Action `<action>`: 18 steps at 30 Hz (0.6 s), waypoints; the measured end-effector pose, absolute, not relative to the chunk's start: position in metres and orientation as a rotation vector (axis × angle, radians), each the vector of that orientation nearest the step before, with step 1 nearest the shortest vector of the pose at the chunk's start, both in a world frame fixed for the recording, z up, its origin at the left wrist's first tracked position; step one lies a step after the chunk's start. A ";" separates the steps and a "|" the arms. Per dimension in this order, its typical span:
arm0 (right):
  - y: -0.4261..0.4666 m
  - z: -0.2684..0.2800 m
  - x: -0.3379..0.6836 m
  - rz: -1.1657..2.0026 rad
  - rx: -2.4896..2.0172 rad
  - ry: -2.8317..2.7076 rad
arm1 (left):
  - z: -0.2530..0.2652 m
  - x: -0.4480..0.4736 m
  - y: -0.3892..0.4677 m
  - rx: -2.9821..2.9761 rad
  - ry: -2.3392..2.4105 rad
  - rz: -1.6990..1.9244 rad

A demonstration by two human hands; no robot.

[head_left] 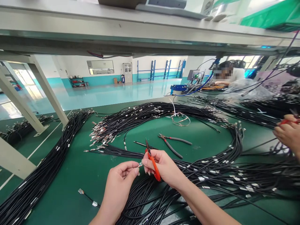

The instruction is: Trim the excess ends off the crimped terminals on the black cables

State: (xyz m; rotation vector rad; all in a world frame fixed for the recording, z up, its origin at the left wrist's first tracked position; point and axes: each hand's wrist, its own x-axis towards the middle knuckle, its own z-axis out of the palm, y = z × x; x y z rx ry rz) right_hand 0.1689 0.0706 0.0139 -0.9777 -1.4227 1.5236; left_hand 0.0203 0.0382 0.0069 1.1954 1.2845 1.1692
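Observation:
In front of me, my left hand (118, 181) pinches a small metal connector end (140, 164) between thumb and fingertips. My right hand (165, 167) holds red-handled scissors (154, 167), blades pointing up and away, while its thumb and fingertips meet the same connector from the right. Both hands are over a bundle of black cables (145, 193) on the green table (72, 175). Just beyond them lie grey-handled cutting pliers (172, 149), jaws to the left, and a thin dark pen-like tool (142, 144). One cable end with a metal connector (81, 191) lies left of my left wrist.
A large bundle of cables (131, 117) curves across the back, and another bundle (53, 156) runs along the left beside white posts (47, 84). A shelf beam (117, 26) spans above. At right, a co-worker's hand (289, 132) holds a red-handled tool; another person sits farther back.

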 end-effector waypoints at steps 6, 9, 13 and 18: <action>0.071 0.013 0.169 1.483 -0.959 -1.465 | 0.006 0.019 0.038 1.339 1.289 1.106; 0.071 0.012 0.169 1.468 -0.956 -1.495 | 0.005 0.019 0.038 1.315 1.293 1.117; 0.071 0.010 0.170 1.436 -0.959 -1.555 | 0.004 0.019 0.037 1.313 1.308 1.124; 0.071 0.008 0.171 1.438 -0.969 -1.581 | 0.003 0.019 0.037 1.336 1.342 1.111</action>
